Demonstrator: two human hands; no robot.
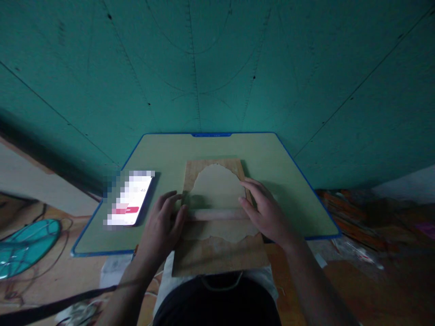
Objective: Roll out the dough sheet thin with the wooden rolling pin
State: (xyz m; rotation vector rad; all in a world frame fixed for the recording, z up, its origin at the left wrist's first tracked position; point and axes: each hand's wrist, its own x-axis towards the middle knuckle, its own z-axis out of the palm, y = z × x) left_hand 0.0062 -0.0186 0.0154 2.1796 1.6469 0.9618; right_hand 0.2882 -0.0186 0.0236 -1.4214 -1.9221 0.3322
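A pale, thin sheet of dough [216, 188] with a wavy edge is spread over a wooden board [220, 258]. Across the dough lies a light rolling pin [217, 214]. My left hand [166, 217] is at the pin's left end, its fingers loosely bent and reaching forward. At the right end, my right hand [263, 210] rests over the pin, thumb and index finger extending past it above the dough. Both ends of the pin are hidden under my hands.
The board stands on a pale green table [163, 154] with a blue rim, its near end overhanging the front edge. A lit phone [136, 199] lies at the left. A green wall [217, 68] rises behind. Left of the table is a round turquoise object [30, 246] on the floor.
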